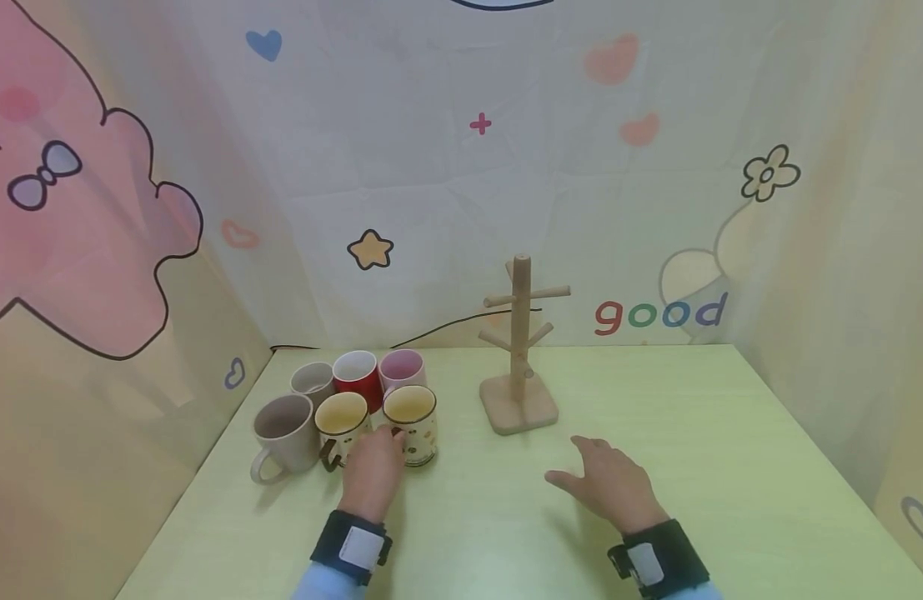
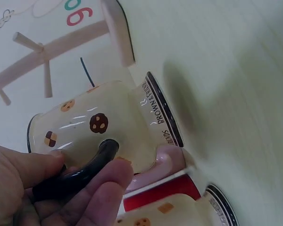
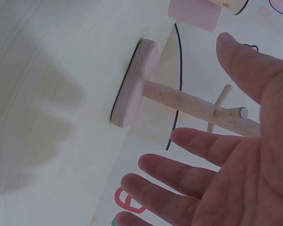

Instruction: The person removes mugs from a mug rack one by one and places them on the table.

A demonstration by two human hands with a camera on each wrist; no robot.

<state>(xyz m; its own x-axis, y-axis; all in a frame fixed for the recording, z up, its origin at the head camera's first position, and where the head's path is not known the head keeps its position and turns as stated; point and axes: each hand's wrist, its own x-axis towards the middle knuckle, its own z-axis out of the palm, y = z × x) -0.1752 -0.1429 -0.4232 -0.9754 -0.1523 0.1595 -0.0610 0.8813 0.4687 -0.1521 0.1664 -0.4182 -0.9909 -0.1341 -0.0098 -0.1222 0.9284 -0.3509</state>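
Note:
My left hand (image 1: 374, 475) grips the dark handle (image 2: 92, 165) of a cream mug (image 1: 422, 429) with a cookie print and a dark rim. In the left wrist view, thumb and fingers close around that handle, and lettering runs along the mug's lower edge. The mug is upright at the right front of a group of mugs. My right hand (image 1: 614, 486) is held over the table with its fingers spread, holding nothing. Just beyond it stands a wooden mug tree (image 1: 520, 333) with several pegs, all of them bare.
Beside the held mug is a matching cream mug (image 1: 343, 414), then a grey-beige mug (image 1: 292, 446) at the left. Behind them stand a smaller greyish mug (image 1: 313, 383), a red mug (image 1: 362, 387) and a pink mug (image 1: 403, 371). A printed cloth (image 1: 446, 183) hangs behind the table (image 1: 491, 525).

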